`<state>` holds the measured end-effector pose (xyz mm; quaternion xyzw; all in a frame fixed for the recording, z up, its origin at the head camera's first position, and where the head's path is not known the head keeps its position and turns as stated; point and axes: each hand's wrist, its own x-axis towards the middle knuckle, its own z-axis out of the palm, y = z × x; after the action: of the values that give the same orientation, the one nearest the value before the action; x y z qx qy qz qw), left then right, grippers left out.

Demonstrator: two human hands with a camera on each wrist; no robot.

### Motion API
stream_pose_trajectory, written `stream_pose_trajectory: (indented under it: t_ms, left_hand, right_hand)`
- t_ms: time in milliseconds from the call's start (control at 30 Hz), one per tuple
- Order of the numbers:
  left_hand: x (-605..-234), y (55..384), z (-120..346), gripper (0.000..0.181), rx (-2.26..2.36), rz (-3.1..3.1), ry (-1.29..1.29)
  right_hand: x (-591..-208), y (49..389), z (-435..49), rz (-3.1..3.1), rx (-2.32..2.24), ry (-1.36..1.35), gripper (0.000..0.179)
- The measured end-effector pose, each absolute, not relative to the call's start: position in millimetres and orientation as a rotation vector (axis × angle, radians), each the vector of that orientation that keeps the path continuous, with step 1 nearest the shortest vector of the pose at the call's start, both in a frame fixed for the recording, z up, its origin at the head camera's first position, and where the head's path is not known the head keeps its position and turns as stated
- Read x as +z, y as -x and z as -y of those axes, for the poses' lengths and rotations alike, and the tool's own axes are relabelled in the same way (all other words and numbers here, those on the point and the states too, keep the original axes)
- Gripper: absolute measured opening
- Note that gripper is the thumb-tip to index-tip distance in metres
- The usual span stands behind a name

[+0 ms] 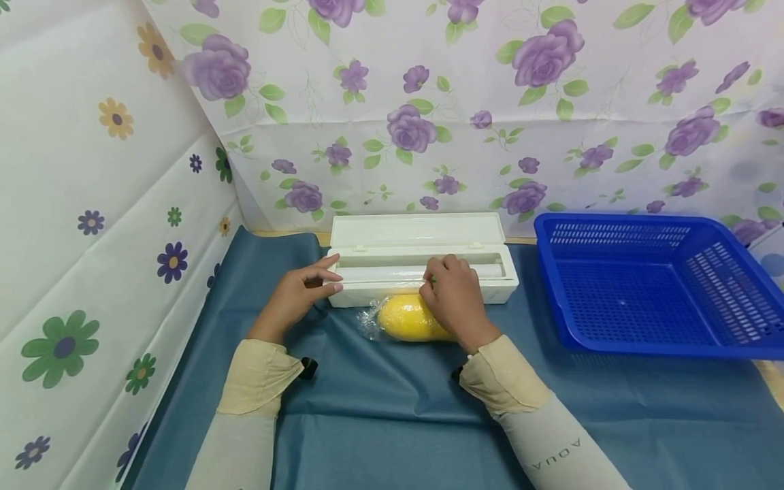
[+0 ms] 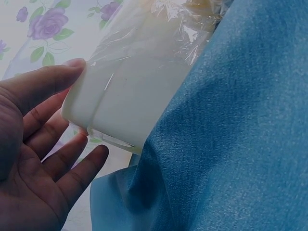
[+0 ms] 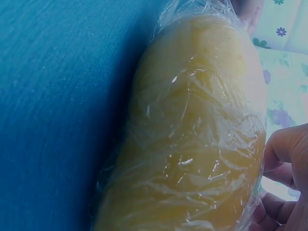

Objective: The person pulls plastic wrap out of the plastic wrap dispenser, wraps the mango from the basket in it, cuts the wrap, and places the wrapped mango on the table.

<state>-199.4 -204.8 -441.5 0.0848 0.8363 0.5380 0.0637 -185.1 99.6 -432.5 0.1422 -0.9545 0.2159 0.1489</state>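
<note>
A white cling film dispenser box (image 1: 419, 294) lies with its lid raised and a film roll (image 1: 384, 273) inside. My left hand (image 1: 300, 292) holds the box's left end, thumb at the front corner and fingers behind; in the left wrist view, the outer fingers spread loosely. My right hand (image 1: 454, 296) is over the front edge, fingers curled and pinching a small green piece (image 1: 433, 280), mostly hidden. Against the front of the box lies an oblong yellow melon-like fruit (image 1: 409, 317) wrapped in clear film. Its right end is behind my right hand.
On the right stands a blue perforated plastic basket (image 1: 649, 352). A blue-green cloth (image 1: 392, 442) covers the table, wrinkled in front of the box. Flowered sheets (image 1: 367, 82) hang at the back and left.
</note>
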Motion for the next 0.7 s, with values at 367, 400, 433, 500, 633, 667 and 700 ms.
stream_pose_trajectory:
  t_ms: [367, 400, 433, 500, 633, 667, 700]
  left_hand:
    - [-442.8, 200.6, 204.9, 0.029, 1.635, -2.518, -0.249]
    - [-442.9, 200.6, 204.9, 0.029, 1.632, -2.519, -0.249]
    - [-442.7, 200.6, 204.8, 0.029, 1.630, -2.520, -0.250]
    - [-442.4, 200.3, 204.9, 0.029, 1.627, -2.522, -0.250]
    - [-442.4, 200.2, 205.0, 0.029, 1.629, -2.523, -0.253]
    - [-442.6, 200.4, 204.9, 0.029, 1.631, -2.523, -0.251]
    - [-442.8, 200.6, 205.0, 0.029, 1.632, -2.523, -0.249]
  right_hand:
    - [-432.6, 185.1, -101.6, 2.731, 0.623, -0.412, 0.005]
    - [-432.8, 185.0, -101.8, 2.732, 0.625, -0.410, 0.005]
    - [-433.0, 185.0, -102.0, 2.733, 0.625, -0.409, 0.005]
    - [-433.6, 185.1, -102.5, 2.738, 0.625, -0.405, 0.004]
    - [-434.6, 185.4, -103.1, 2.743, 0.621, -0.399, 0.004]
    - [-434.6, 185.5, -103.3, 2.745, 0.621, -0.397, 0.004]
    - [-434.6, 185.3, -103.5, 2.744, 0.621, -0.396, 0.004]
